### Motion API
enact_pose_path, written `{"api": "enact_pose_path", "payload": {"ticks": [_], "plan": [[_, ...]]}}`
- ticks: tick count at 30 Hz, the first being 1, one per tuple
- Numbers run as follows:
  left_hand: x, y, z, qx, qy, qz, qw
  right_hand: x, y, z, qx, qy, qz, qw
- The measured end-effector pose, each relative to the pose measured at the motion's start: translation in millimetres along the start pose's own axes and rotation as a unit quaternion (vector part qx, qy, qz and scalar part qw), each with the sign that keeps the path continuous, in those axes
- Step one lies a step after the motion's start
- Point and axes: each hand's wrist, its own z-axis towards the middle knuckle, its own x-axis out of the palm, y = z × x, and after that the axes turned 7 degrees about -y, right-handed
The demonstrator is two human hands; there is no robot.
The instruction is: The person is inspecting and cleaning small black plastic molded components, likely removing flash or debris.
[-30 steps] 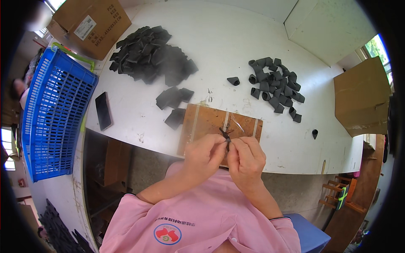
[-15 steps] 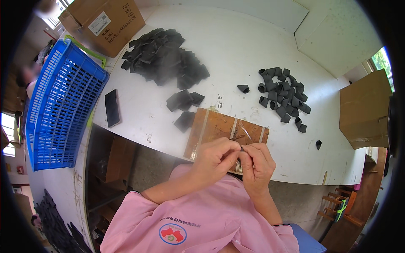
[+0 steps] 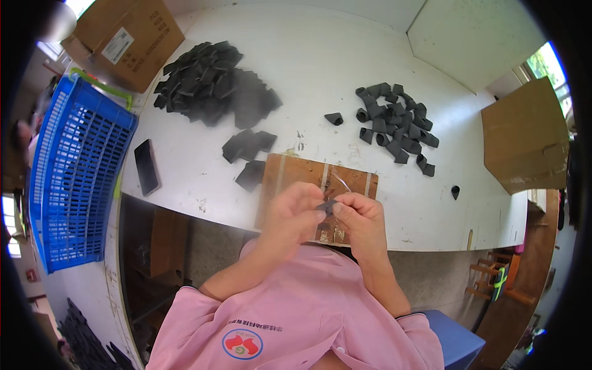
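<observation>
Between my two hands is a small dark grey piece of sheet material [image 3: 326, 207], folded or curled, over the near part of a wooden board [image 3: 299, 174]. My right hand [image 3: 364, 223] pinches its right side between thumb and fingers. At its left side my left hand [image 3: 288, 217] has the thumb and bent fingers around the edge, the index finger raised a little. Left of the board lie a few flat dark pieces [image 3: 250, 147], with a large heap [image 3: 203, 83] of them behind. Rolled, cone-like pieces [image 3: 398, 126] form a group to the right; one loose roll [image 3: 333, 118] lies nearer the middle.
A phone [image 3: 147, 168] lies on the white table [image 3: 185, 179] at left, beside a blue plastic basket [image 3: 83, 179]. Cardboard boxes stand at the back left [image 3: 126, 46] and far right [image 3: 524, 135]. A single roll [image 3: 455, 192] sits near the right front. A blue stool [image 3: 456, 345] is at lower right.
My hands have come slightly apart, and the dark piece between them shows more. My left hand's fingers have lifted and loosened. The whole view has shifted, moving the table things leftward.
</observation>
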Motion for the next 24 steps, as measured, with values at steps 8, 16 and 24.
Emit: {"api": "enact_pose_path", "payload": {"ticks": [8, 16, 24], "plan": [[13, 4, 1, 0.175, -0.165, 0.206, 0.949, 6, 12, -4, 0.109, 0.138, 0.232, 0.957], [-3, -24, 15, -0.046, 0.027, -0.157, 0.986, 3, 15, 29, -0.036, 0.193, 0.056, 0.979], [10, -24, 14, 0.390, -0.037, 0.356, 0.848, 7, 17, 15, -0.291, -0.035, -0.144, 0.945]]}}
